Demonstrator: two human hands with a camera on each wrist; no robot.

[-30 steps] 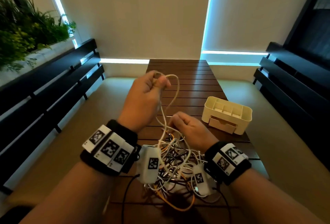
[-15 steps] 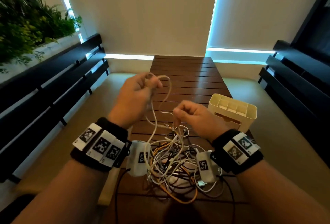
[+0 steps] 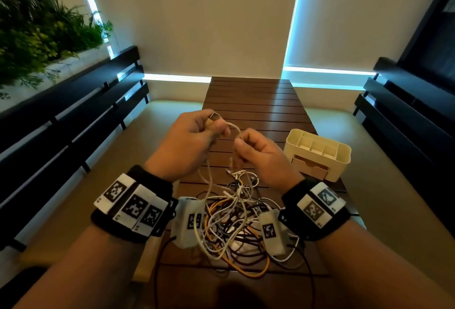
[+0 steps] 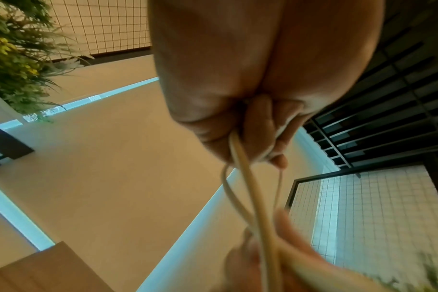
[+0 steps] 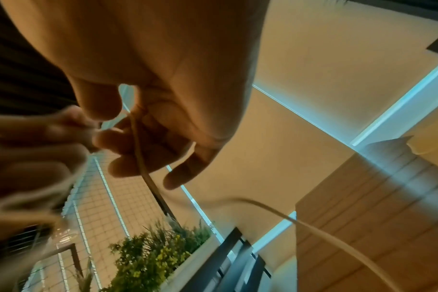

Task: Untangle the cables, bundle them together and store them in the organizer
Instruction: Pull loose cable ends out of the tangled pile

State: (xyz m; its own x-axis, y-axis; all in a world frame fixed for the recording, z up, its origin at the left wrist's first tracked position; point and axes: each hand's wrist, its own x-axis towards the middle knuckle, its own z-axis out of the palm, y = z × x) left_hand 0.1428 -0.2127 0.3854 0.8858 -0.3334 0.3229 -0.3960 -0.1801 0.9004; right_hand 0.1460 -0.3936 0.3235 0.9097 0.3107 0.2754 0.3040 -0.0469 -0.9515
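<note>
A tangle of white, black and orange cables (image 3: 234, 225) lies on the near end of the slatted wooden table (image 3: 253, 102). My left hand (image 3: 194, 141) is raised above it and pinches the plug end of a white cable (image 3: 234, 128), whose strands hang from the curled fingers (image 4: 238, 130). My right hand (image 3: 256, 153), close beside the left, pinches the same white cable (image 5: 140, 150) a little further along. The cream organizer (image 3: 317, 153) stands on the table to the right of my right hand.
Dark slatted benches run along the left (image 3: 73, 116) and the right (image 3: 403, 116) of the table. A planter with green plants (image 3: 37, 25) sits at the upper left. The far half of the table holds nothing I can see.
My right hand rose from the tangle and moved up beside my left hand, taking hold of the white cable. The loop between the hands became shorter.
</note>
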